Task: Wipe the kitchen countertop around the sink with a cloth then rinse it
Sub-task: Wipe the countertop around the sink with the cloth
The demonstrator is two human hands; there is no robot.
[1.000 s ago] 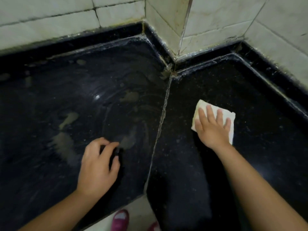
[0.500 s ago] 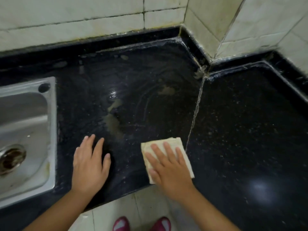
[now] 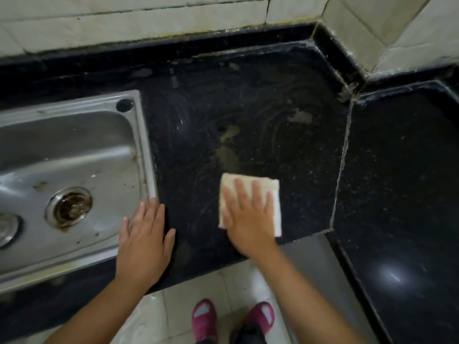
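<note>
A folded pale yellow cloth (image 3: 273, 187) lies flat on the black speckled countertop (image 3: 285, 150), close to its front edge. My right hand (image 3: 248, 217) presses on the cloth with straight, spread fingers and covers its lower left part. My left hand (image 3: 144, 242) rests flat on the countertop at the right rim of the steel sink (image 3: 139, 135), its fingertips touching the rim. Wet smears and pale patches mark the countertop above the cloth.
The sink's drain (image 3: 70, 207) sits at the left. A pale seam (image 3: 341, 165) joins a second black slab (image 3: 402, 184) at the right. White wall tiles (image 3: 149, 23) run behind. My pink slippers (image 3: 205, 319) stand on the tiled floor below.
My right hand has slid the cloth leftward from the right slab, across the seam, to the middle of the countertop. My left hand has flattened and now lies at the sink's rim.
</note>
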